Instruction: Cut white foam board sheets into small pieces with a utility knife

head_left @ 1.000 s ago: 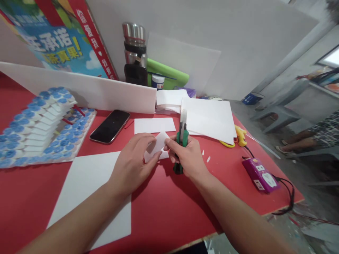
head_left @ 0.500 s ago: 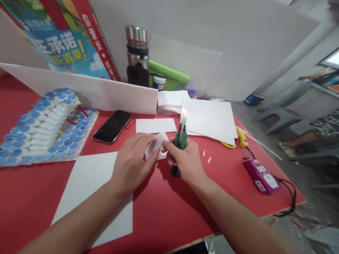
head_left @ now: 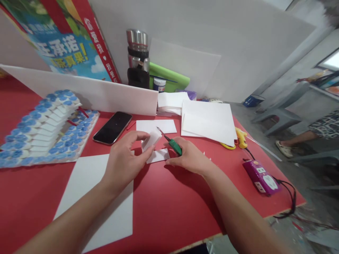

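Observation:
Between the thumb and fingers of my left hand (head_left: 127, 160) is a small folded piece of white card (head_left: 150, 140), tilted up from the red table. Its lower flap, or a second small white piece (head_left: 158, 155), lies beneath it; I cannot tell which. My right hand (head_left: 189, 154) is closed around a green utility knife (head_left: 175, 146), whose thin blade points up and left, close to the card's upper right edge. Just behind the card lies a flat white strip (head_left: 156, 125). A large white sheet (head_left: 106, 208) lies partly under my left forearm.
A black phone (head_left: 112, 127) and a model staircase with blue discs (head_left: 47, 127) stand left. White sheets (head_left: 208, 121) lie at the back right. Near the right edge are a yellow glue gun (head_left: 241, 137) and a purple power strip (head_left: 261, 176). A person's leg (head_left: 299, 140) shows beyond the table.
The utility knife has swung from upright to slanting left, its blade now near the card. My right fingers have left the card. My left hand has shifted slightly left, still holding it.

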Available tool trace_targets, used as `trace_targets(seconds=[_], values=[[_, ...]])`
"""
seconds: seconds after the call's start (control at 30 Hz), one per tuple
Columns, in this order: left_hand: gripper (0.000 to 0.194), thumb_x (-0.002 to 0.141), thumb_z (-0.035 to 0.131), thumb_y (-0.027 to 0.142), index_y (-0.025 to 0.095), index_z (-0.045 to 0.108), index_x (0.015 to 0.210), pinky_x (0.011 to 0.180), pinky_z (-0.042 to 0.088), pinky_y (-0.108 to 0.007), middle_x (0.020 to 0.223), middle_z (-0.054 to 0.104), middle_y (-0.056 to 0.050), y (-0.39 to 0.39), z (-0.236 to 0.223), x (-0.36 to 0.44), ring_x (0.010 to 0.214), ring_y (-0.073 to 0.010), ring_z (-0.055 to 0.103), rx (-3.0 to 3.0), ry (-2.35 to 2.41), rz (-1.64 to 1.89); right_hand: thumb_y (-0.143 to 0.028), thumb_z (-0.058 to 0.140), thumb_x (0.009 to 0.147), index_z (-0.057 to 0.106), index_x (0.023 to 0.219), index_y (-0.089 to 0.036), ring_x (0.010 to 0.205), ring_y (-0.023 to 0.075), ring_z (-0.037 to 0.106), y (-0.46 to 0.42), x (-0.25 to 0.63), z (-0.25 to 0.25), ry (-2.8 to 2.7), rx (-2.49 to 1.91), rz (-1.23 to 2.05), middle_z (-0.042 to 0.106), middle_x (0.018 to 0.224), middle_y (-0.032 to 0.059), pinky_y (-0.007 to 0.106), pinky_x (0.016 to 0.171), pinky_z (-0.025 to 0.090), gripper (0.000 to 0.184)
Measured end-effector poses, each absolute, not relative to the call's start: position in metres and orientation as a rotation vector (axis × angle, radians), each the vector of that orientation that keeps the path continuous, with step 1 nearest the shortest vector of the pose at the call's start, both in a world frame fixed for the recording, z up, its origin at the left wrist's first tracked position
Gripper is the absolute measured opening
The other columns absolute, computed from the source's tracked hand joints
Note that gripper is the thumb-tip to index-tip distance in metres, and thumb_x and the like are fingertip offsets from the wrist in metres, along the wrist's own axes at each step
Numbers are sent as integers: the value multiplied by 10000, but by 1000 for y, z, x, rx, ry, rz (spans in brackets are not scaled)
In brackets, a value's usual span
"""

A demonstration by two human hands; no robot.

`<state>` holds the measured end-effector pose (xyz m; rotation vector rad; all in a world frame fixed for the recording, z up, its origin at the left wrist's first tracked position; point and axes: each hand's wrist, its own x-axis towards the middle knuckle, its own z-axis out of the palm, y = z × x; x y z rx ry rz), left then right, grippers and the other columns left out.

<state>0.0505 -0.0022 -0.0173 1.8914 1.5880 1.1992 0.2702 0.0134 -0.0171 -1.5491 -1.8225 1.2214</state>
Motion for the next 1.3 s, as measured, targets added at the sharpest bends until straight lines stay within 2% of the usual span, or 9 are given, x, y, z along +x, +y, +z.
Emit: trace_targets(seconds=[0.1,0.2,0.37,0.5,0.63,0.73,0.93,1.17,1.3], values=[[242,854,766,402,267,736,1052,798,602,-344,1098,775,-22,0,-16,48,1050,-261,722,1814,1610,1204,-298,847,726,683,1010,-224,943,219,635,12,264,-18,-1939,-1629,1157,656,1094,38,356,813,484,336],[263,840,788,389,251,739,1058,938,595,-404,1119,774,-37,6,-18,42,1078,-266,722,1733,1617,1277,-239,800,768,628,858,-205,850,190,606,11,260,-20,-2052,-1643,1041,607,1008,31,320,743,457,197],[319,825,814,406,251,723,1088,1045,574,-498,1158,773,-60,17,-23,33,1107,-276,726,1537,1529,1399,-243,761,766,572,758,-212,741,180,572,13,271,-16,-2066,-1661,976,601,879,20,298,627,406,192],[280,848,787,417,272,720,1079,1015,583,-479,1162,770,-51,11,-18,38,1117,-283,719,1607,1528,1320,-340,768,769,638,800,-213,613,152,519,22,293,-9,-1818,-1663,1022,585,727,-20,289,561,365,185],[291,906,706,452,261,723,1125,816,607,-403,1145,773,-65,0,-20,52,1018,-281,730,1984,1452,1039,-485,773,799,694,986,-208,507,145,472,29,298,-12,-1476,-1614,948,548,568,-62,295,525,360,343],[240,972,598,353,227,714,1140,795,582,-413,1136,763,-97,-8,-28,61,978,-285,719,2343,1294,828,-500,749,833,684,1029,-198,478,156,497,29,295,-14,-1413,-1547,1012,547,506,-70,306,532,397,366],[215,973,498,166,197,707,1013,805,545,-462,1067,724,-131,-16,-34,67,975,-315,663,2622,1269,601,-405,742,845,653,1080,-205,482,134,488,25,294,-9,-1398,-1504,1039,541,567,-80,289,509,368,321],[242,949,490,112,200,674,819,688,483,-408,891,665,-116,-11,-30,73,817,-281,603,2696,1307,398,-384,747,813,662,1067,-220,513,138,471,27,295,-12,-1391,-1534,1018,585,631,-55,297,510,371,314],[247,955,480,120,205,667,818,687,475,-411,875,650,-115,-11,-29,75,797,-279,579,2717,1289,384,-356,712,831,635,1098,-231,576,148,519,21,293,-3,-1453,-1516,1021,629,746,-23,304,549,412,305]])
